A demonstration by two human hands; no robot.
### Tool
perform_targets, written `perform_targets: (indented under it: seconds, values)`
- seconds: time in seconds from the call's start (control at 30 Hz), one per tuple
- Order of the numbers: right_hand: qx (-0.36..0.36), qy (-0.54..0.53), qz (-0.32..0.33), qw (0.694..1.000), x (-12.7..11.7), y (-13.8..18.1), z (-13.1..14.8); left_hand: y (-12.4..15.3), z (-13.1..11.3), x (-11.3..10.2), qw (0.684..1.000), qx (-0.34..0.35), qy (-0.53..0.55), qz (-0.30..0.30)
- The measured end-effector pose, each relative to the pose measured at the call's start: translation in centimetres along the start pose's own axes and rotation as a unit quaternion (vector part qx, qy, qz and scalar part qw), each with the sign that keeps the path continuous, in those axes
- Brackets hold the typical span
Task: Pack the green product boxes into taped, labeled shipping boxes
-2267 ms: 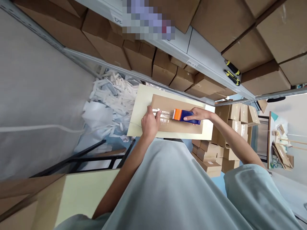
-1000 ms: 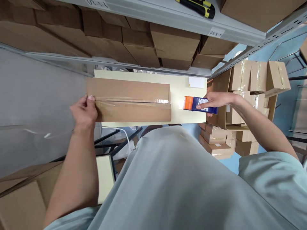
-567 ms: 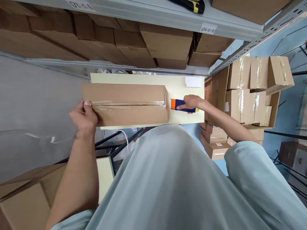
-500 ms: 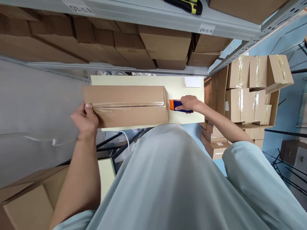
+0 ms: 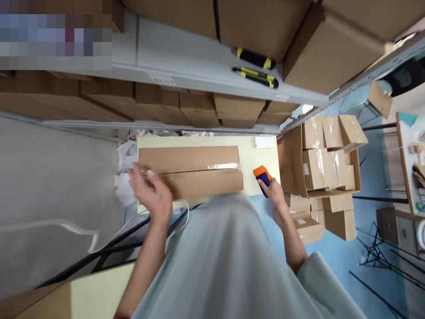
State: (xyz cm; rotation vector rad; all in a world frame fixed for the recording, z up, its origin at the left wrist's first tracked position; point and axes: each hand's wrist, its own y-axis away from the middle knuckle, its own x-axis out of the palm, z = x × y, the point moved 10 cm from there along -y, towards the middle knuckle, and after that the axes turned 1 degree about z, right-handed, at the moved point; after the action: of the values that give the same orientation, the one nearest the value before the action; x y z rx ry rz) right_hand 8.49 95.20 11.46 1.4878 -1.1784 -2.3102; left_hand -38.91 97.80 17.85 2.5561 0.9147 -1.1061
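A long cardboard box (image 5: 199,180) lies on the pale yellow tabletop (image 5: 212,141). Clear tape runs along its middle seam, shiny toward the right end. At the box's left end is my left hand (image 5: 154,195), fingers apart and holding nothing; whether it touches the cardboard I cannot tell. My right hand (image 5: 275,194) is wrapped round a handheld tool with an orange head and dark blue body (image 5: 263,178), its exact kind unclear. That tool is held over the table's right edge, apart from the box.
Two black-and-yellow utility knives (image 5: 255,77) lie on the grey shelf (image 5: 186,48) above, among cardboard boxes. To the right, a large open carton (image 5: 292,164) holds several taped boxes, with more stacked below. A white label (image 5: 264,142) is at the table's back right.
My left hand has let go of the box's left end and opened. My right hand has drawn the tool away from the box's right end, toward me. The view has tilted up.
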Motion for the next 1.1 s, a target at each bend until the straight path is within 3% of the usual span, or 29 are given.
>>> perform_targets:
  seconds: [0.1,0.17,0.23,0.37,0.57,0.67,0.77,0.9,1.1]
  values:
    - [-0.076,-0.105,-0.036,0.991,-1.9,0.9,2.7,3.2,-7.2,4.1,0.977,0.106,0.119,0.141]
    - [-0.177,-0.144,-0.050,0.972,-4.1,1.6,6.6,5.9,-12.9,6.5,0.934,0.209,0.171,0.233]
    - [-0.271,-0.140,-0.054,0.951,-6.7,2.7,11.3,7.5,-17.5,7.6,0.894,0.280,0.207,0.281]
    - [-0.390,-0.052,-0.090,0.915,-12.6,4.6,21.2,5.5,-21.7,6.8,0.884,0.303,0.262,0.241]
    - [-0.470,0.167,-0.176,0.849,-18.7,3.5,37.8,-4.6,-24.3,6.1,0.914,0.273,0.259,0.152]
    - [-0.442,0.251,-0.182,0.842,-19.7,1.0,44.5,-8.6,-25.0,5.1,0.919,0.283,0.233,0.145]
    - [-0.410,0.288,-0.167,0.849,-19.6,-1.3,48.2,-9.5,-23.5,2.9,0.917,0.294,0.237,0.126]
    - [-0.400,0.291,-0.167,0.853,-18.7,-3.4,49.8,-8.2,-19.0,1.1,0.927,0.245,0.263,0.105]
    - [-0.419,0.264,-0.198,0.846,-18.1,-4.9,49.1,-5.5,-13.2,2.1,0.938,0.144,0.279,0.147]
